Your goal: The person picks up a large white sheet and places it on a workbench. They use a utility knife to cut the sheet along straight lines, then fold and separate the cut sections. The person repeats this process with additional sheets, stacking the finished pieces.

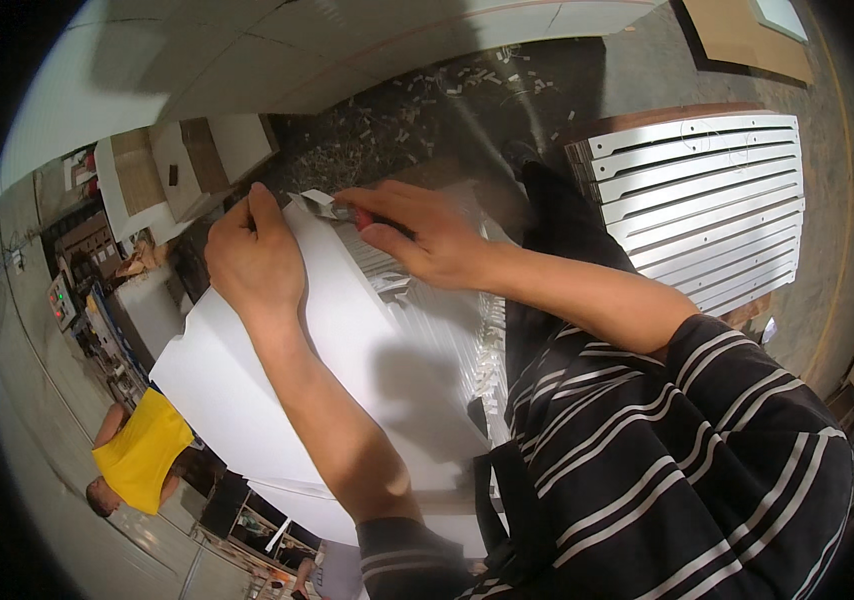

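The left hand [252, 255] lies closed on the far end of a large white panel [347, 380], its fingers curled over the panel's far edge and the thumb pointing up beside it, so it is pressed against the panel and steadies it. The right hand [422, 235] is just beside it at the same far edge, fingers wrapped tight round a small tool with a red handle [365, 218]; the tool's metal tip meets a curl of thin white edge strip [315, 200] that lifts off the panel's far corner, between the two hands. The panel tilts across the middle of the view, its near end running down toward the person's body, where the striped dark sleeves (black with pale lines) come in from the lower edge. Under and beside the panel more white panels [447, 330] lie stacked. Well apart, toward the right edge, stands a stack of slotted white boards [707, 210] on the grey floor [827, 250]. Beyond the hands, pale shavings and offcuts [417, 110] litter the dark floor. At the lower left a person in a yellow shirt [142, 450] is nearby, hands apart from the work.
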Motion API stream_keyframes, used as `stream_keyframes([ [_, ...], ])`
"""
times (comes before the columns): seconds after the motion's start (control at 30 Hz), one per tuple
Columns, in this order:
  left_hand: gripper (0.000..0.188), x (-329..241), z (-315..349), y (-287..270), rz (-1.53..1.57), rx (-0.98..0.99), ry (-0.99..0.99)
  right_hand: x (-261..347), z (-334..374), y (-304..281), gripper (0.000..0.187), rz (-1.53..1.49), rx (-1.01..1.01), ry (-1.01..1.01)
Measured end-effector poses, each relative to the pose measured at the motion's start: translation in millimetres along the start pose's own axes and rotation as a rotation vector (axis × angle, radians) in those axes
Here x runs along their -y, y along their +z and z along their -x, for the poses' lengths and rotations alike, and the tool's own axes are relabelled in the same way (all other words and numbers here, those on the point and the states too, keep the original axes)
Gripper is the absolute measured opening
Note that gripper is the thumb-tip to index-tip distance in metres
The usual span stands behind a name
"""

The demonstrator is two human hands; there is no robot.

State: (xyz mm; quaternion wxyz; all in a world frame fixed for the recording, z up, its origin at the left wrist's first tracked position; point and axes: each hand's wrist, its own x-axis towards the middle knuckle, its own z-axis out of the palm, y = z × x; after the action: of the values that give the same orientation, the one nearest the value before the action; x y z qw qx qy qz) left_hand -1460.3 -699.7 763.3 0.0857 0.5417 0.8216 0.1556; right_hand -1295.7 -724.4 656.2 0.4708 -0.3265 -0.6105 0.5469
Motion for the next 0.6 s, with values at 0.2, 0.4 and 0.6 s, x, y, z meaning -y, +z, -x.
stream_keyframes([
  [0.2,0.042,-5.5,0.9,-2.5,-0.033,0.002,0.001,-1.3,0.0,-1.4,0.036,0.065,-0.049,-0.046],
  [0.4,0.042,-8.3,1.8,-3.0,-0.033,0.018,0.010,1.9,1.9,-2.0,0.035,0.077,-0.044,-0.041],
  [0.6,0.042,-8.3,1.2,-2.5,-0.035,0.023,-0.019,-0.1,2.5,0.4,0.035,0.062,-0.059,-0.065],
])
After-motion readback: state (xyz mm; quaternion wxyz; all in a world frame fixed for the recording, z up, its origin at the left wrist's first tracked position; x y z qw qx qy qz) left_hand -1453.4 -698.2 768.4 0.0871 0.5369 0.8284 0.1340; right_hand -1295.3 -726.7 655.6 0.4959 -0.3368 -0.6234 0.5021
